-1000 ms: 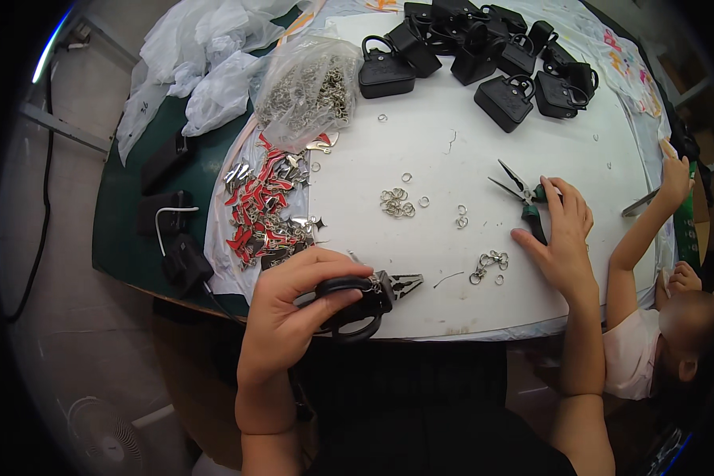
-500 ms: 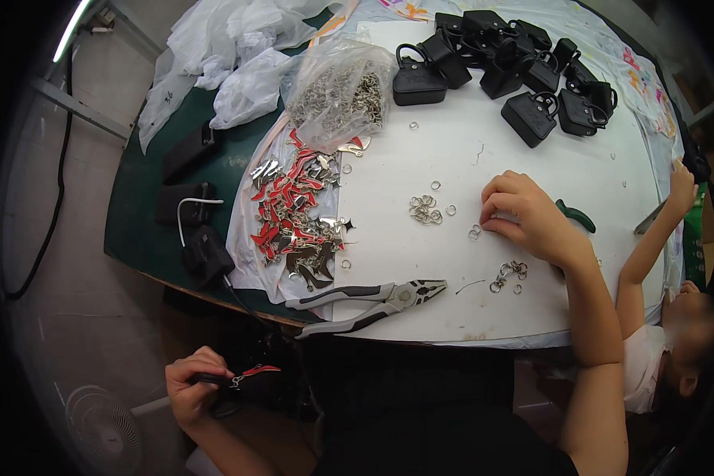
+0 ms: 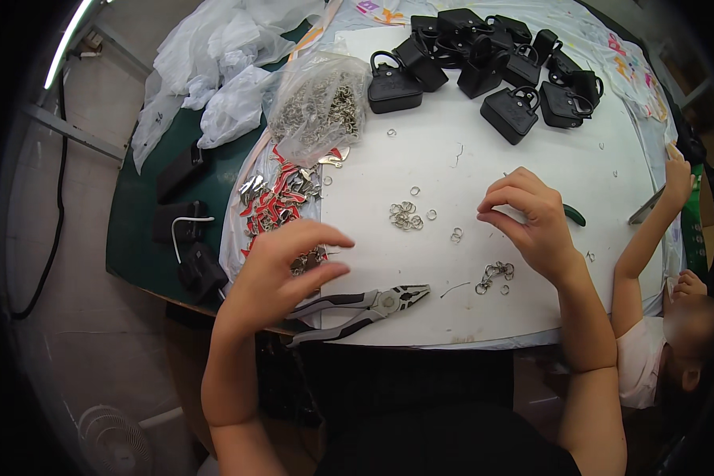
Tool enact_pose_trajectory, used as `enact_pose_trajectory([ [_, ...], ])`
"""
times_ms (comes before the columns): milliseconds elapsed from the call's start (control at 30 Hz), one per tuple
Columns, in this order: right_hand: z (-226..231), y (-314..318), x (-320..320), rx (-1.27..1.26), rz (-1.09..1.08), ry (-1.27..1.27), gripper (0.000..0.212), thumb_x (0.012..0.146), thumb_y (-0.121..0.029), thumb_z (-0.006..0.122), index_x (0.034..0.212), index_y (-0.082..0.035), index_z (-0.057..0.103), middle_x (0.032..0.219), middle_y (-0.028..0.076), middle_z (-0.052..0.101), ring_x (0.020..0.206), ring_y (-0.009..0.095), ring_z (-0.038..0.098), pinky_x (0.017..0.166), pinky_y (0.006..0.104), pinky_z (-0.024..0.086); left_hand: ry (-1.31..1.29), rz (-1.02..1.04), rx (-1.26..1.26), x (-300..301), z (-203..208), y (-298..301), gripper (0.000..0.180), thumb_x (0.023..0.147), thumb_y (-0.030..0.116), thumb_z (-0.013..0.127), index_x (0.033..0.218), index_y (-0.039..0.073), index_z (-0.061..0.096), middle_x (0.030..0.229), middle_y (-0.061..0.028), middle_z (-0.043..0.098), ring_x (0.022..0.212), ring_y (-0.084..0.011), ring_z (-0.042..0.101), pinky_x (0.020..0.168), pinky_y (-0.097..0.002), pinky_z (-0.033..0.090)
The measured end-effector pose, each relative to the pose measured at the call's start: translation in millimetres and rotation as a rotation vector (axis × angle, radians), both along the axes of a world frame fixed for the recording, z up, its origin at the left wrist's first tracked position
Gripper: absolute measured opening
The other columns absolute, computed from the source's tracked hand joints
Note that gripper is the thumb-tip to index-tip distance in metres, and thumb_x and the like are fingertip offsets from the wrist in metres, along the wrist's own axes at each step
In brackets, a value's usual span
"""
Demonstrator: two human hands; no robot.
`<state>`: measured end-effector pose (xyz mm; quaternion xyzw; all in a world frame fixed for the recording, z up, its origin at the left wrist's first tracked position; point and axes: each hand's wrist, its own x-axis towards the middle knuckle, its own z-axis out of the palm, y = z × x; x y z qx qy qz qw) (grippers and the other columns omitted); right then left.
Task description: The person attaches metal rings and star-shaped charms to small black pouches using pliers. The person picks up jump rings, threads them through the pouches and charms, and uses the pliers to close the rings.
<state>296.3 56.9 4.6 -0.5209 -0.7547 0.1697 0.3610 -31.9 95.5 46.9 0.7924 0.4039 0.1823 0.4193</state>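
Observation:
My left hand (image 3: pixel 266 274) hovers over the near end of a heap of red and silver shoe-shaped charms (image 3: pixel 271 205), thumb and fingers apart with nothing visible between them. Above the white board, my right hand (image 3: pixel 538 228) is closed in a pinch; whatever lies between its fingertips is too small to make out. Nearest to it are a few loose metal rings (image 3: pixel 456 235) and a small cluster of rings and clasps (image 3: pixel 496 275). Farther left lies a pile of split rings (image 3: pixel 406 216). Grey-handled pliers (image 3: pixel 385 302) rest by the near edge, jaws pointing right.
Small black handbag-shaped cases (image 3: pixel 484 67) crowd the far side. A clear bag of metal chains (image 3: pixel 321 111) stands beyond the charms. Dark green handles (image 3: pixel 573 215) show behind my right hand. Black power banks (image 3: pixel 178 220) lie left. Another person's arm (image 3: pixel 650 226) reaches in from the right.
My left hand has come up from below the table's left edge, where it held a small black item with a red charm; that is out of sight. My right hand has lifted slightly off the rings.

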Motion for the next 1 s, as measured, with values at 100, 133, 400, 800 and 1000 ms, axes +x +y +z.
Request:
enact_pose_trajectory([
  [100,2,-4,-4,-0.115,-0.003,0.276,0.009,0.078,0.002,0.075,0.086,0.0,0.07,0.085,0.008,0.07,0.071,0.016,0.063,0.065,0.028,0.051,0.039,0.031,0.061,39,-12,44,0.025,0.08,0.012,0.077,0.102,0.003,0.071,0.098,-0.0071,0.072,0.094,-0.017,0.065,0.084,-0.0302,0.048],
  [133,-1,-4,-2,-0.106,-0.003,0.286,0.009,0.079,0.002,0.074,0.087,0.0,0.07,0.085,0.008,0.07,0.07,0.015,0.063,0.064,0.027,0.051,0.046,0.023,0.078,51,-16,55,0.024,0.08,0.011,0.077,0.102,0.003,0.071,0.097,-0.0062,0.072,0.093,-0.0165,0.065,0.083,-0.0298,0.048],
  [400,-3,-6,5,-0.122,-0.063,0.229,0.006,0.084,0.001,0.069,0.091,0.001,0.07,0.088,0.007,0.069,0.069,0.015,0.062,0.065,0.0261,0.05,0.087,-0.194,0.179,99,-30,53,0.024,0.076,0.005,0.078,0.099,0.005,0.071,0.094,-0.0059,0.071,0.088,-0.0199,0.064,0.077,-0.0313,0.049],
  [800,-2,-8,15,-0.431,-0.155,0.642,0.009,0.087,0.0,0.067,0.093,0.005,0.071,0.085,0.008,0.071,0.08,0.013,0.069,0.075,0.0243,0.057,0.019,-0.432,0.207,121,-29,26,0.025,0.074,0.01,0.08,0.097,0.006,0.071,0.097,-0.0061,0.067,0.092,-0.0235,0.061,0.081,-0.037,0.05],
  [1000,-4,-5,14,-0.412,-0.142,0.736,0.009,0.087,-0.001,0.068,0.092,0.006,0.07,0.085,0.008,0.071,0.078,0.012,0.069,0.074,0.0246,0.058,0.045,-0.724,0.542,151,-53,-2,0.025,0.073,0.008,0.076,0.096,0.008,0.07,0.098,-0.0051,0.063,0.098,-0.0243,0.057,0.081,-0.0376,0.05],
])
